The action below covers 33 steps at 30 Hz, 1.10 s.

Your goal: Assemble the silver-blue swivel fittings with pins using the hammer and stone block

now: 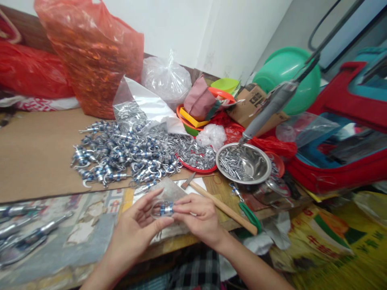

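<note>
Over the front edge of the table, a small blue-and-silver metal fitting (pixel 166 208) with a curved silver loop is held between my two hands. My right hand (pixel 198 215) pinches its right end between thumb and fingertips. The thumb and fingers of my left hand (pixel 140 221) are curled round the left side, by the loop. Just beyond lies a hammer (pixel 223 205) with a wooden handle. A large heap of similar hooked fittings (pixel 117 153) covers the cardboard behind my left hand. Any small part inside the right pinch is hidden.
A steel bowl (pixel 256 165) of pins stands right of a red tray (pixel 201 157) of small metal pieces. Above the bowl hangs a grey powered screwdriver (pixel 269 106). More fittings (pixel 33 233) lie at front left. Filled plastic bags (pixel 93 60) line the back.
</note>
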Available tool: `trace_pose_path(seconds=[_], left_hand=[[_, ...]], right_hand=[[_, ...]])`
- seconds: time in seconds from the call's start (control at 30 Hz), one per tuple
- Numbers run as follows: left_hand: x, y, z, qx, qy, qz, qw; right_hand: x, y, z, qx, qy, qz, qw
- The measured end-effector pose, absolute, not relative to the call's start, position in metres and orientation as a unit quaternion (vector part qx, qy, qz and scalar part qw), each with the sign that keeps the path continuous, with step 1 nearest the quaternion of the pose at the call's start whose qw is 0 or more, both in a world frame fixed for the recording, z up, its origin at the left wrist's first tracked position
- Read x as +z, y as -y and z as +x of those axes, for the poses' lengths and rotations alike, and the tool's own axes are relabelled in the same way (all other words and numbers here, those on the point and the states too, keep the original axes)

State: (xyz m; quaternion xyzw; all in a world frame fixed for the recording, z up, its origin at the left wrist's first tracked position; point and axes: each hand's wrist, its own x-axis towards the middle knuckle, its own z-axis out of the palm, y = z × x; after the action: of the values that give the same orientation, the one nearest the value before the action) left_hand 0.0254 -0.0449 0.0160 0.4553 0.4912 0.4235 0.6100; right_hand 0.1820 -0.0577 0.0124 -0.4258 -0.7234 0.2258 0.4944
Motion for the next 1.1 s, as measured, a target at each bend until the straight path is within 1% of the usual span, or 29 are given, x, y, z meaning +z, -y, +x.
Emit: trace_pose_path(seconds=[0.07, 0.1, 0.17, 0.2, 0.23, 0.27, 0.33, 0.47, 0.57, 0.63, 0.77, 0.87, 0.93, 1.0, 1.1], left_hand=[[0.010, 0.045, 0.027, 0.428, -0.484, 0.444, 0.621], [0.007, 0.045, 0.027, 0.428, -0.482, 0.441, 0.624], [0.005, 0.043, 0.026, 0.421, -0.477, 0.432, 0.639], [0.005, 0.042, 0.026, 0.414, -0.474, 0.427, 0.649], [0.006, 0.040, 0.025, 0.405, -0.470, 0.423, 0.660], [0.007, 0.039, 0.025, 0.398, -0.467, 0.419, 0.669], [0.011, 0.038, 0.025, 0.385, -0.469, 0.416, 0.677], [0.016, 0.038, 0.025, 0.370, -0.479, 0.413, 0.681], [0.014, 0.039, 0.025, 0.376, -0.483, 0.396, 0.685], [0.012, 0.038, 0.024, 0.379, -0.491, 0.388, 0.682], [0.009, 0.034, 0.021, 0.381, -0.504, 0.385, 0.673], [0.008, 0.032, 0.020, 0.377, -0.497, 0.388, 0.678], [0.008, 0.032, 0.020, 0.377, -0.496, 0.388, 0.679], [0.007, 0.031, 0.021, 0.381, -0.494, 0.389, 0.678], [0.005, 0.031, 0.021, 0.378, -0.487, 0.397, 0.680]], right_hand=[[0.017, 0.050, 0.186, 0.243, 0.745, -0.436, 0.441], [0.020, 0.042, 0.191, 0.228, 0.758, -0.452, 0.412], [0.026, 0.017, 0.206, 0.143, 0.765, -0.535, 0.330], [0.027, 0.002, 0.216, 0.075, 0.745, -0.602, 0.278], [0.028, -0.014, 0.226, 0.015, 0.720, -0.669, 0.186], [0.027, -0.031, 0.235, 0.001, 0.702, -0.696, 0.151], [0.023, -0.059, 0.249, -0.005, 0.681, -0.726, 0.094], [0.008, -0.092, 0.255, 0.011, 0.670, -0.741, 0.028], [0.003, -0.100, 0.256, 0.019, 0.675, -0.737, 0.018], [0.004, -0.100, 0.262, 0.022, 0.681, -0.731, 0.030], [0.012, -0.086, 0.269, 0.022, 0.695, -0.711, 0.102], [0.019, -0.057, 0.256, 0.049, 0.719, -0.675, 0.160], [0.023, -0.031, 0.239, 0.093, 0.748, -0.629, 0.187], [0.027, -0.007, 0.223, 0.158, 0.794, -0.545, 0.218], [0.033, 0.014, 0.205, 0.193, 0.854, -0.430, 0.220]])
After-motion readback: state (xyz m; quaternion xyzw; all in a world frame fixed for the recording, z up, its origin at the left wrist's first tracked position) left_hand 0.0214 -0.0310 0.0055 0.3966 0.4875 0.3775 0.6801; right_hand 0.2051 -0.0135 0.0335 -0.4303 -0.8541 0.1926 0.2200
